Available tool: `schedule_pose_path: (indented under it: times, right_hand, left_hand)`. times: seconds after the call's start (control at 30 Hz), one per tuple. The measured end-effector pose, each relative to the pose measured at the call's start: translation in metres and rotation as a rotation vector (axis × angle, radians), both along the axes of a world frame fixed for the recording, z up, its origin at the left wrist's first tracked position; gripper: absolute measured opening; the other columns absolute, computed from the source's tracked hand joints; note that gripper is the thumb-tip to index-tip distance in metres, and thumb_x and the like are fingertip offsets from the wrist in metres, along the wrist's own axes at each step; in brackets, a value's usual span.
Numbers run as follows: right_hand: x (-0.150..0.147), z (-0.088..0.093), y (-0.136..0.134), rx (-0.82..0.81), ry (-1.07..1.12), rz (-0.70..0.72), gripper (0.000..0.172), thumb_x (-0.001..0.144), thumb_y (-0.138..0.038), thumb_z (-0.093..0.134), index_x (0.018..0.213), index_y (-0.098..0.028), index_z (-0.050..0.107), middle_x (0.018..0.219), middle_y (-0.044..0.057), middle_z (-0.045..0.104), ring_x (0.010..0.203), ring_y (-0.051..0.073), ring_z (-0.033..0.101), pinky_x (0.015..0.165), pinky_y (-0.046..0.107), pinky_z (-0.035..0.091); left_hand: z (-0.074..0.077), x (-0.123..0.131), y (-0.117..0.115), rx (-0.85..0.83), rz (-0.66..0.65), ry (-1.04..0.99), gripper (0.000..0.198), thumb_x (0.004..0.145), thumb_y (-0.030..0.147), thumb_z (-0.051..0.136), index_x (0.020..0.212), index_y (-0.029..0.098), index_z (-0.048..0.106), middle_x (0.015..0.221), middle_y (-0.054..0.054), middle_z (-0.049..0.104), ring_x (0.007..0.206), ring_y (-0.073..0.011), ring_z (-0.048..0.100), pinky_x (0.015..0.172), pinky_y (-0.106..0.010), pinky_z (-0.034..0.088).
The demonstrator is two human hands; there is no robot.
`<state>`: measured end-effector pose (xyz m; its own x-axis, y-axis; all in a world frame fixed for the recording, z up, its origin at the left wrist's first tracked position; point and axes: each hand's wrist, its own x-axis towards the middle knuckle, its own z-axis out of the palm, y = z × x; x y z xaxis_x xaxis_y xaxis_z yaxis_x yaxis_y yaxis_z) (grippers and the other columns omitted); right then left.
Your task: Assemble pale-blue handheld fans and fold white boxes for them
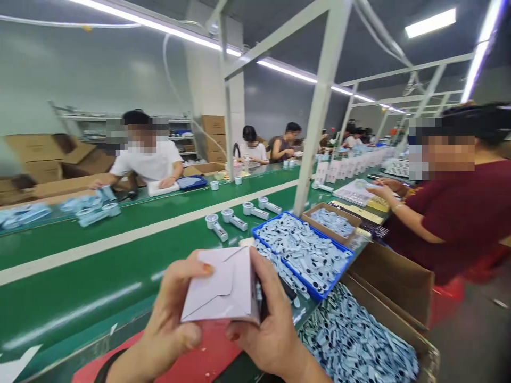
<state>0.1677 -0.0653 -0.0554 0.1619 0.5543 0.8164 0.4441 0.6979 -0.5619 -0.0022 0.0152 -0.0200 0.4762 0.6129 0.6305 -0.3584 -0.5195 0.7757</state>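
I hold a small white carton in both hands, its folded bottom flaps facing me. My left hand grips its left side, thumb on the near edge, fingers curled over the top. My right hand clasps the right side, thumb along the carton's edge. A dark item shows just behind the carton by my right fingers; I cannot make it out. Beneath my hands lies a red mat at the edge of the green conveyor belt.
A blue tray of small white-blue parts stands right of the carton, a cardboard box of the same parts nearer right. Several white devices ride the belt. A metal frame post rises ahead. A person in dark red works at right; others sit across.
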Motion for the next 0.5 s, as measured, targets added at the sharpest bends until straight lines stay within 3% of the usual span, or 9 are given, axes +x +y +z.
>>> schedule_pose_path:
  times: [0.1,0.2,0.33,0.5]
  right_hand:
    - [0.003,-0.003,0.001,0.019,-0.144,-0.09,0.084,0.093,-0.051,0.068,0.162,-0.028,0.027,0.148,0.015,0.048,0.136,0.031,0.053,0.113,0.048,0.048]
    - [0.005,-0.009,0.001,0.019,-0.246,-0.091,0.083,0.093,-0.043,0.069,0.162,-0.025,0.027,0.146,0.016,0.048,0.135,0.031,0.051,0.112,0.05,0.049]
    - [0.007,-0.02,0.002,-0.005,-0.296,-0.034,0.083,0.091,-0.039,0.072,0.161,-0.025,0.029,0.145,0.015,0.049,0.133,0.03,0.052,0.11,0.05,0.05]
    - [0.008,-0.03,0.002,-0.011,-0.299,-0.026,0.085,0.089,-0.033,0.072,0.161,-0.025,0.028,0.147,0.014,0.047,0.134,0.03,0.052,0.11,0.05,0.05]
  left_hand:
    - [0.009,0.005,-0.014,-0.479,-0.207,-0.04,0.029,0.089,0.049,0.072,0.1,0.027,0.057,0.117,-0.003,0.066,0.09,-0.0192,0.067,0.069,-0.025,0.056]
    - [0.007,0.007,-0.02,-0.729,-0.247,-0.047,0.028,0.087,0.029,0.075,0.107,0.028,0.055,0.124,-0.002,0.064,0.092,-0.0166,0.067,0.073,-0.024,0.056]
    - [-0.007,0.002,-0.021,-0.809,-0.24,0.043,0.034,0.087,0.03,0.074,0.117,0.028,0.056,0.123,-0.004,0.063,0.086,-0.0144,0.064,0.071,-0.024,0.054]
    - [-0.016,0.002,-0.023,-0.769,-0.21,0.088,0.036,0.087,0.036,0.074,0.116,0.026,0.055,0.106,-0.004,0.064,0.079,-0.0146,0.062,0.064,-0.022,0.049]
